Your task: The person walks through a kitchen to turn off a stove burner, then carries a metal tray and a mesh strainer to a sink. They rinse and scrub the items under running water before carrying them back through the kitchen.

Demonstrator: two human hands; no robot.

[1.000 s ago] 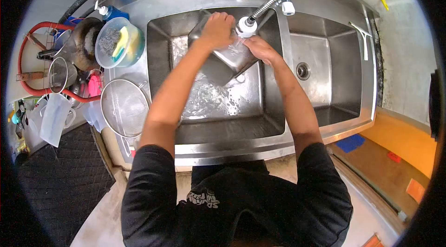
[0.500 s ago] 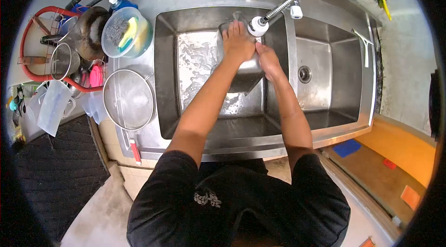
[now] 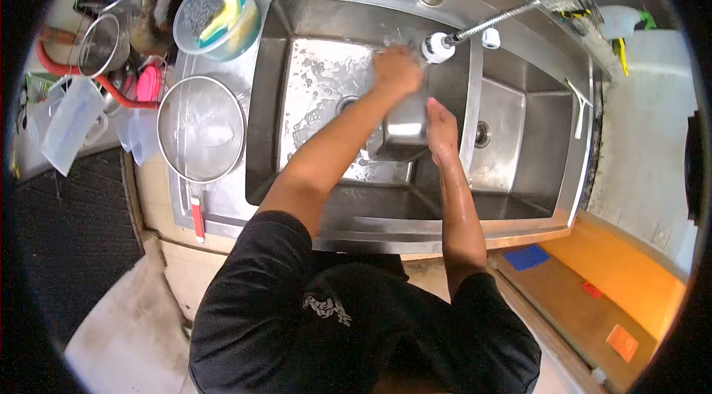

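Observation:
In the large left sink basin (image 3: 311,83), a rectangular stainless steel food pan (image 3: 406,131) is tilted under the white faucet head (image 3: 437,48). My right hand (image 3: 443,128) grips the pan's right side, its thumb tip near the upper edge. Smeared by motion, my left hand (image 3: 398,71) reaches over the far part of the pan, just left of the faucet head. Its fingers are blurred, and the forearm crosses above the basin. Water and suds cover the basin floor around the pan.
Left of the basin lie a round mesh strainer (image 3: 201,129) with a red handle and a clear tub (image 3: 216,17) of sponges and a scrubber. A rack of pans and jugs (image 3: 74,123) stands farther left. At right is a second basin (image 3: 498,138) and a white squeegee-like tool (image 3: 577,108).
My left hand has moved right across the pan and become blurred. The right hand has shifted lower along the pan's side, and the pan has tilted differently. The whole view has turned slightly.

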